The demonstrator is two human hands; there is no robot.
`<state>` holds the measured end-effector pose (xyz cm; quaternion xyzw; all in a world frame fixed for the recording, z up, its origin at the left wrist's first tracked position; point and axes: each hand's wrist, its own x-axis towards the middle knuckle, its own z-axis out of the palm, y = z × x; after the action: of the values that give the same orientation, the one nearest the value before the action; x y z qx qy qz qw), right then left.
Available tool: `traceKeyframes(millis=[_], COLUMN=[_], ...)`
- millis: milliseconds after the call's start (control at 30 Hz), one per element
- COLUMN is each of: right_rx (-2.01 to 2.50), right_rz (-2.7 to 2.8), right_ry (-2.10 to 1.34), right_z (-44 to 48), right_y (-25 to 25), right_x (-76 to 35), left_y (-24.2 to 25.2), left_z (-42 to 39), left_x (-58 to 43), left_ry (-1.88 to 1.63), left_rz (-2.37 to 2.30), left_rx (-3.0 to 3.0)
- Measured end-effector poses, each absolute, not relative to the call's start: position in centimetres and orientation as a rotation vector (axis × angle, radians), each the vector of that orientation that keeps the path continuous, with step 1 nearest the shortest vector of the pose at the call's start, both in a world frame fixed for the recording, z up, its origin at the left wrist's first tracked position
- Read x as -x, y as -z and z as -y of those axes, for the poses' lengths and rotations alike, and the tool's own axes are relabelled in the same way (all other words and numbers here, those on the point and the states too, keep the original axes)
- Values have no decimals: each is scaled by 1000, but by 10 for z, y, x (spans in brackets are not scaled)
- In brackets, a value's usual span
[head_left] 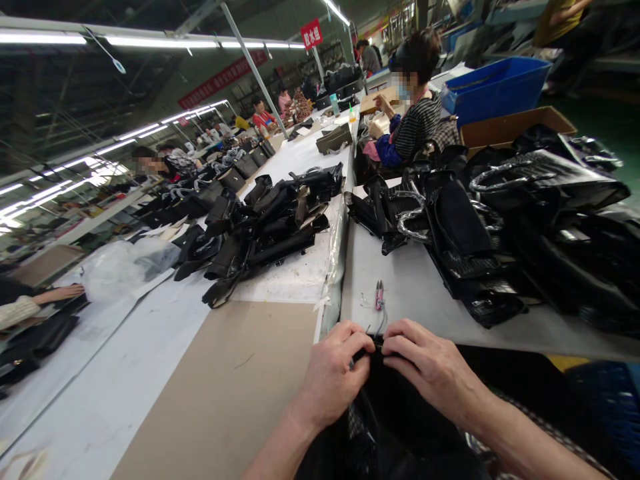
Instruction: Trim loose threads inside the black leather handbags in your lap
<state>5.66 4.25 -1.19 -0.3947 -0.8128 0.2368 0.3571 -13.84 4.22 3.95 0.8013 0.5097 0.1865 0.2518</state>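
At the tabletop's near edge, a black bag is pinched at its top edge by the left hand and right hand, fingers closed narrowly, possibly on a thread. The small snips just beyond could be knocked off; farther back, piled black bags might snag.

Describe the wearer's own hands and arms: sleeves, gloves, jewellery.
Both the left hand and right hand are bare: no gloves, rings or watch in view. The forearms are uncovered up to the frame edge, with no sleeves visible.

left hand bare | right hand bare | 2 forearms uncovered | sleeves apparently none
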Motion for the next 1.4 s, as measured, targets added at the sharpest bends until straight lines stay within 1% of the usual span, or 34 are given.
traceKeyframes(millis=[200,367,467,800,933,1100,1200,1400], right_rx=[1009,994,973,901,864,869,869,862], right_rz=[2022,2079,2082,1903,1906,1918,1921,1909], right_ry=[-680,-500,-452,-620,-729,-776,-762,-628], right_z=[-43,-42,-41,-42,-42,-41,-40,-40], right_y=[14,13,14,19,18,19,19,21], right_x=[-54,-57,-56,-45,-46,-46,-45,-43], left_y=[-38,-35,-34,-34,-35,-35,-32,-24], left_z=[-41,-40,-39,-39,-38,-39,-38,-34], left_x=[138,137,136,136,137,136,136,134], left_ry=[-560,-584,-606,-637,-635,-659,-693,-752], left_rz=[-1365,-1371,-1378,-1361,-1339,-1278,-1282,-1338], left_rx=[-2138,-2179,-2201,-2211,-2159,-2123,-2114,-2132])
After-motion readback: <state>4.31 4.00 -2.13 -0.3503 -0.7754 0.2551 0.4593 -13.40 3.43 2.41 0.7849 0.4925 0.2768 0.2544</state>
